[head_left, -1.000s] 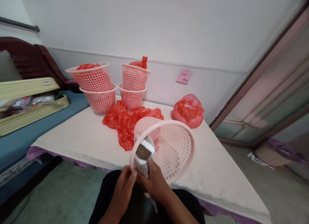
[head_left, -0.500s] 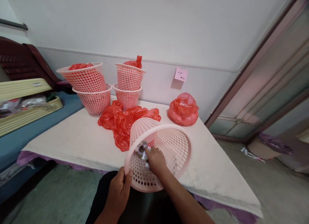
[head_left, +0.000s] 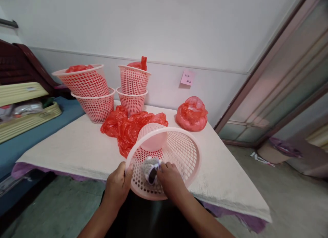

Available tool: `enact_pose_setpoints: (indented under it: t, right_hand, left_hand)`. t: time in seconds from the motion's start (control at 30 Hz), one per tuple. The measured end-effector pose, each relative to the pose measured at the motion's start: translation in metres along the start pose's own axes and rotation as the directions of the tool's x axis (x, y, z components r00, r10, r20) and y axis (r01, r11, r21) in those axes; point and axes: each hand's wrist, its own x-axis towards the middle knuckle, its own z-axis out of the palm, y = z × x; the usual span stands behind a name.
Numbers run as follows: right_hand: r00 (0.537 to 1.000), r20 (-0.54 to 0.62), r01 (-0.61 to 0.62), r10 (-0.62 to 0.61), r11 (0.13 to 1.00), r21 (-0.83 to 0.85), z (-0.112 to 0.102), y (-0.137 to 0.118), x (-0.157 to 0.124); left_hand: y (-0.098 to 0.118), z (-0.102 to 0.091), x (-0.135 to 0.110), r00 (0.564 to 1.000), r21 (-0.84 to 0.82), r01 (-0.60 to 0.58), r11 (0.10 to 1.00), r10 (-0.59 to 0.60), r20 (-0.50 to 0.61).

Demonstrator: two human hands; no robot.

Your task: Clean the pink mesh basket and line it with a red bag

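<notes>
A pink mesh plastic basket [head_left: 179,152] lies tilted toward me at the near edge of the table. My left hand [head_left: 118,185] grips its rim on the left side. My right hand [head_left: 171,180] reaches inside the basket with fingers closed on a grey and white cloth [head_left: 151,168], pressing it against the inner wall. Crumpled red plastic bags [head_left: 128,123] lie on the table just behind the basket.
Two stacks of pink baskets [head_left: 93,91] [head_left: 133,89] holding red bags stand at the back by the wall. A bundled red bag [head_left: 191,114] sits at the back right. The table [head_left: 77,145] has a cream cover. An open yellow case [head_left: 23,110] lies at the left. Sliding glass doors [head_left: 282,94] are at the right.
The basket has tipped so its opening faces me more. My right hand has gone inside it with the cloth, and my left hand has shifted onto the rim.
</notes>
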Motion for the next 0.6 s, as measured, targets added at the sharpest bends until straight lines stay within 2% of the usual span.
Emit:
enact_pose_setpoints:
  t: [0.07, 0.17, 0.27, 0.37, 0.47, 0.6]
  right_hand:
    - [1.000, 0.005, 0.009, -0.010, 0.995, 0.097, -0.006, -0.001, -0.010]
    - [0.998, -0.034, 0.053, -0.047, 0.974, 0.219, -0.007, -0.015, -0.023]
    - [0.994, -0.086, 0.077, -0.063, 0.981, 0.180, 0.007, -0.025, -0.027]
    - [0.995, -0.087, 0.052, -0.045, 0.996, 0.078, 0.027, -0.022, -0.024]
    - [0.992, -0.122, 0.049, -0.039, 0.996, 0.074, 0.034, -0.014, -0.020]
    - [0.960, -0.276, 0.020, 0.052, 0.968, 0.251, 0.025, -0.014, -0.015]
  left_hand:
    - [0.004, -0.002, 0.004, 1.000, 0.010, 0.008, 1.000, -0.008, -0.016]
    - [0.012, -0.003, 0.011, 0.999, 0.006, 0.030, 1.000, -0.029, -0.038]
    - [0.020, -0.002, 0.017, 0.999, -0.029, 0.036, 0.999, -0.037, -0.039]
    - [0.025, 0.002, 0.018, 0.999, -0.095, 0.033, 0.995, -0.035, -0.016]
    - [0.025, 0.009, 0.010, 0.999, -0.199, 0.045, 0.979, -0.041, 0.027]
    - [0.024, 0.025, -0.013, 0.988, -0.320, 0.092, 0.943, -0.047, 0.145]
